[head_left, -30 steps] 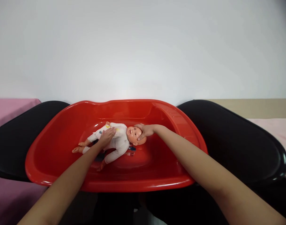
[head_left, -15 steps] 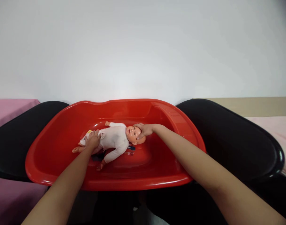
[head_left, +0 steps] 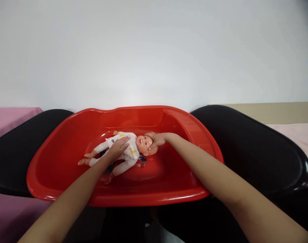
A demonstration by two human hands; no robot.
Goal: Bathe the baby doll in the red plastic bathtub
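A baby doll [head_left: 130, 152] in a white printed suit lies on its back inside a red plastic tub [head_left: 68, 175], head to the right, bare feet to the left. My right hand [head_left: 155, 140] cups the doll's head from the far side, fingers wrapped over its crown. My left hand [head_left: 118, 147] lies flat on the doll's chest and belly with fingers stretched out. Both forearms reach in over the tub's near rim.
A black tub [head_left: 257, 152] stands to the right of the red one and another black tub [head_left: 14, 145] to the left. Pink cloth [head_left: 9, 116] covers the surface at far left, pale pink cloth [head_left: 298, 138] at far right. A white wall is behind.
My left hand slid from the doll's chest down to its hips and legs, then back up onto the chest. My right hand stayed on the head.
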